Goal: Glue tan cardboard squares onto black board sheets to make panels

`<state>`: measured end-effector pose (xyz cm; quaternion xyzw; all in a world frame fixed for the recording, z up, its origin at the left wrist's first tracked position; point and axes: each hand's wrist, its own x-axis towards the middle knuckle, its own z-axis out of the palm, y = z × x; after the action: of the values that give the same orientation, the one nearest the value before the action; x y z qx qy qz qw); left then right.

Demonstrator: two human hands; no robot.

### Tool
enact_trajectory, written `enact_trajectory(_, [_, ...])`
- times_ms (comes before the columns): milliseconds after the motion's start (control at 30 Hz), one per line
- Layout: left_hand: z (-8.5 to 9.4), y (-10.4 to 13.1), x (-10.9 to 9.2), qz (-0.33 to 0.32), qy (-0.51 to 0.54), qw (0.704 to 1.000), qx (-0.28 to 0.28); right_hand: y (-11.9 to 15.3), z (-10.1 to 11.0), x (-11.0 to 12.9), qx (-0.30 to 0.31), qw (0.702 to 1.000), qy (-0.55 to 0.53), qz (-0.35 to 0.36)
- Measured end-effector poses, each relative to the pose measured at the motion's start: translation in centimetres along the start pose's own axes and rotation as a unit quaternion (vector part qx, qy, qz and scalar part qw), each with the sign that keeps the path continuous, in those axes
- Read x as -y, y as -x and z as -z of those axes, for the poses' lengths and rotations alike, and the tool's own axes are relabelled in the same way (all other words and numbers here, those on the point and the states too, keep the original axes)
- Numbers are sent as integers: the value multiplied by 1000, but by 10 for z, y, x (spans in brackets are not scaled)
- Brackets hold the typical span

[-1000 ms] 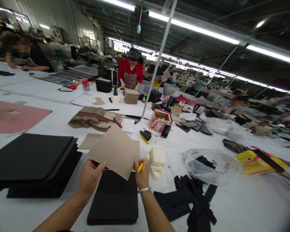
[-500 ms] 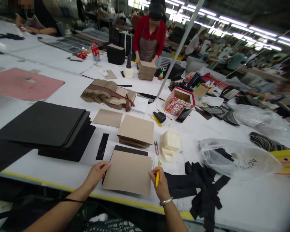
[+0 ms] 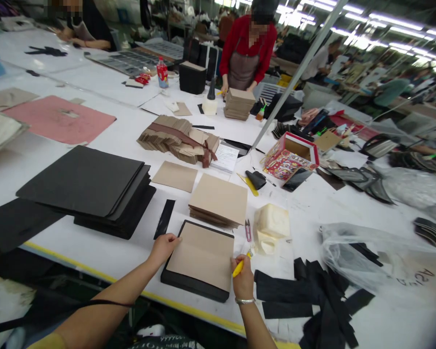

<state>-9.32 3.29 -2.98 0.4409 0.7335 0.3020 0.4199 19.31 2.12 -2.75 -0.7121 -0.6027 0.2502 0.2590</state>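
A tan cardboard sheet (image 3: 203,254) lies on a black panel or stack (image 3: 194,289), whose dark border shows on several sides. At the sheet's left edge, my left hand (image 3: 166,247) pinches it between thumb and fingers. My right hand (image 3: 243,281) is closed around a slim yellow-handled tool (image 3: 241,266), its tip too small to make out. The fingers of that hand also rest against the sheet's right edge. Just behind is a pile of tan cardboard sheets (image 3: 218,198). Pink thread snips (image 3: 247,230) lie beside a cream plastic container (image 3: 272,223).
Left stands a tall stack of black panels (image 3: 87,179). Black strips (image 3: 287,288) and a clear plastic bag (image 3: 378,257) lie on the right. Further back are a tied cardboard bundle (image 3: 174,138), a red patterned box (image 3: 290,157) and a slanting pole (image 3: 298,72). A co-worker (image 3: 247,53) stands opposite.
The cardboard sheet has shifted back and settled onto the black panel, baring the panel's front border. Both hands moved with it. The whole view has swung slightly left.
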Motion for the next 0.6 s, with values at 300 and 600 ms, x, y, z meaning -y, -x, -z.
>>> enact_trajectory(300, [-5, -3, 5, 26, -1, 1000, -12, -4, -10, -3, -7, 1000, 19, -13])
enact_trajectory(600, [-9, -8, 11, 37, -11, 999, -26, -9, -12, -3, 2, 998, 56, -24])
